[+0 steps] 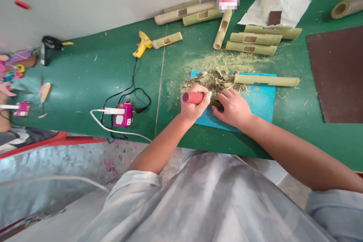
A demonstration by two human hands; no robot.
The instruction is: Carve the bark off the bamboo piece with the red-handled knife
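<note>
Nearest the bench's front edge, on the blue mat (259,100), I see both hands working close together. Left hand (194,105) is clenched round a red tool handle (192,97), butt end pointing toward the left; the working end is hidden under the fingers, so I cannot tell what kind of tool it is. Right hand (233,106) presses down on a small dark bamboo piece (215,103), fingers curled over it, just beside the left hand. Just beyond the hands, a heap of shavings and chips (214,80) covers the mat's far left corner, and a long bamboo stick (266,80) lies across the mat's far edge. Pale sawdust (215,60) spreads over the green bench (85,79) behind the mat. Left of the mat, near the front edge, a pink power adapter (124,115) with white and black cables. Farther back, a yellow glue gun (142,43) and a short bamboo section (167,40) beside it. Along the bench's far edge, several cut bamboo tubes (255,39) with rectangular notches, and white paper (275,5) carrying a dark square. A brown board (337,72) sits at the right edge.
</note>
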